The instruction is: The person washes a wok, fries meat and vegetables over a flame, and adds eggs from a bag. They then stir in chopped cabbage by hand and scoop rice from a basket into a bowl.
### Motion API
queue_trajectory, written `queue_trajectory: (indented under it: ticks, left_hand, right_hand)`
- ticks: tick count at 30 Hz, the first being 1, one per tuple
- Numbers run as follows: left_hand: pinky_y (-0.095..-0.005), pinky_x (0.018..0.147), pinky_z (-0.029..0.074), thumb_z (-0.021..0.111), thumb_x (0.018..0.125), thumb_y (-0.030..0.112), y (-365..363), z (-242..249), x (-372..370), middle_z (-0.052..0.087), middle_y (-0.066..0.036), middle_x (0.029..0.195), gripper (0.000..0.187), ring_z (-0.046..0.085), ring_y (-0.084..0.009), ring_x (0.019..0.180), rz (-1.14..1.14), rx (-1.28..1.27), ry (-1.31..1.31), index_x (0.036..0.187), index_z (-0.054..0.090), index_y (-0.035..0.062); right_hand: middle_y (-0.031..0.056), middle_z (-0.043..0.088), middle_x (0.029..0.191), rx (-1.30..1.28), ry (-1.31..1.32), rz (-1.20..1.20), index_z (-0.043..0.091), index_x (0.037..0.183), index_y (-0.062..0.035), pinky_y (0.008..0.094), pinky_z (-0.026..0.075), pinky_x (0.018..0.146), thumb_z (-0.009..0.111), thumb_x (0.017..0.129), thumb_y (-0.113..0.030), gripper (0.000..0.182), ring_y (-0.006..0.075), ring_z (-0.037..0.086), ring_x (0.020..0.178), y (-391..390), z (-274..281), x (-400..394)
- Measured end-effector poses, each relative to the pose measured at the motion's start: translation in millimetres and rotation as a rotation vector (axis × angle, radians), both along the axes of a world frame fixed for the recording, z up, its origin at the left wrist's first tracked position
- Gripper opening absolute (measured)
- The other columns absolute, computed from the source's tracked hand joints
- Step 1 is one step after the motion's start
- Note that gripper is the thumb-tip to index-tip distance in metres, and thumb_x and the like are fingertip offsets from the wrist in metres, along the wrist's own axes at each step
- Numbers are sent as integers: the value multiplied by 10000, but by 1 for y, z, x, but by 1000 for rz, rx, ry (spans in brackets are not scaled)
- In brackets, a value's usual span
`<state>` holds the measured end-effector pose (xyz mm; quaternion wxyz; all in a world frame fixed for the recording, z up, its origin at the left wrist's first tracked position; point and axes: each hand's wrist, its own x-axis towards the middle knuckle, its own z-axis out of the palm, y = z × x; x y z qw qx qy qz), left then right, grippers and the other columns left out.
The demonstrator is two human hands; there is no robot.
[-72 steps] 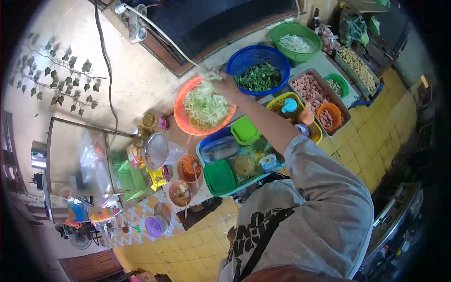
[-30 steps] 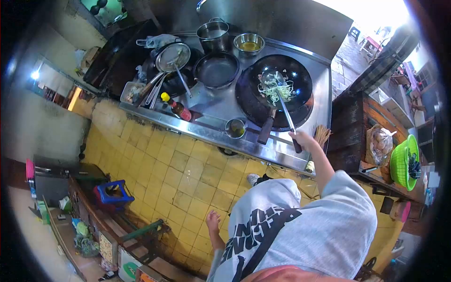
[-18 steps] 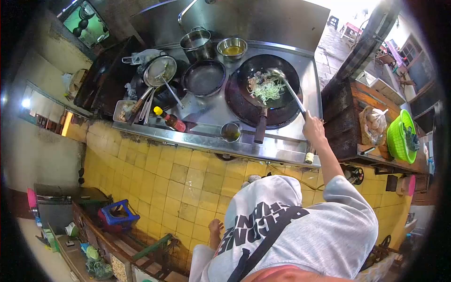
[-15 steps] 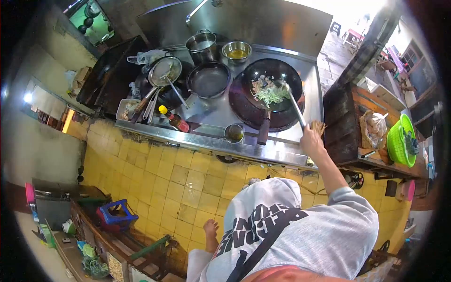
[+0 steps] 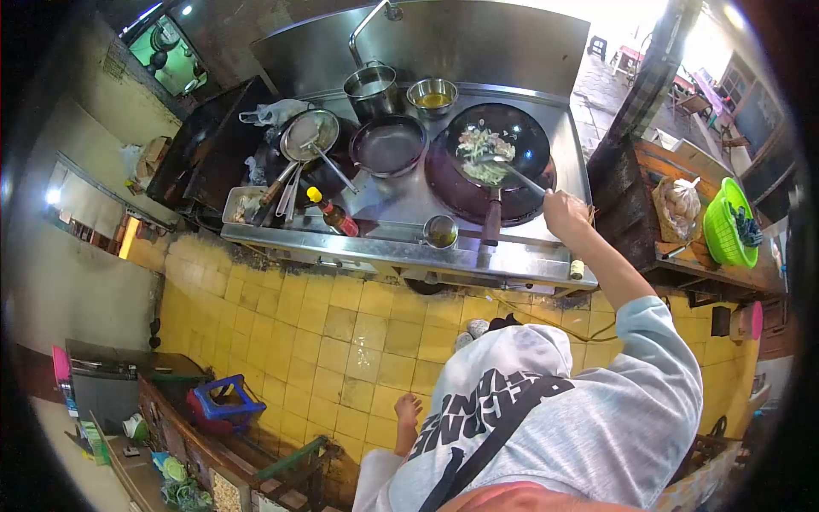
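Note:
My right hand [image 5: 567, 213] is closed around the handle of a long metal wok ladle [image 5: 525, 178], which reaches left into a dark wok [image 5: 531, 136]. The ladle's head rests among chopped pale-green vegetables and small light pieces of food [image 5: 485, 147]. The wok sits on the stove, its wooden handle [image 5: 492, 224] pointing toward me. Low beside my body, away from the stove, my left hand [image 5: 409, 410] hangs with loosely bent fingers and nothing visible in it.
Left of the wok are a black pan [image 5: 388, 147], a pot [image 5: 370, 92], a bowl of yellow liquid [image 5: 432, 96] and a strainer [image 5: 309, 135]. A sauce bottle [image 5: 339, 222] and a metal cup [image 5: 440, 231] stand along the front edge. A green basket [image 5: 725, 224] sits on the right-hand table.
My right hand has shifted slightly upward, and the ladle's head has moved left through the food, which is now spread differently. The camera view has shifted a little; my left hand still hangs low.

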<state>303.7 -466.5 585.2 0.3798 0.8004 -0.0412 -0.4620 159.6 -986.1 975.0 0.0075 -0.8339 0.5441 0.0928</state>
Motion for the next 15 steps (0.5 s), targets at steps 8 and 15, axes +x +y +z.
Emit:
queue_trajectory:
  ticks: [8,15]
  left_hand:
    - [-303,501,454,505,778,169,-3,4,15,551,-68,812,199,559,-185,643,235,-90,307,922,526,34]
    - [-264,461,441,510,794,140,-18,-8,8,556,-53,790,152,554,-158,600,389,-42,456,926,530,68]
  right_hand:
    - [149,635,891,73,-216,-141,518,1109,0,397,527,625,376,887,-131,294,289,638,786,6,-53,33]
    - [156,624,955,41,13,-123,545,1087,9,390,527,671,392,870,-126,298,284,627,851,10,-61,33]
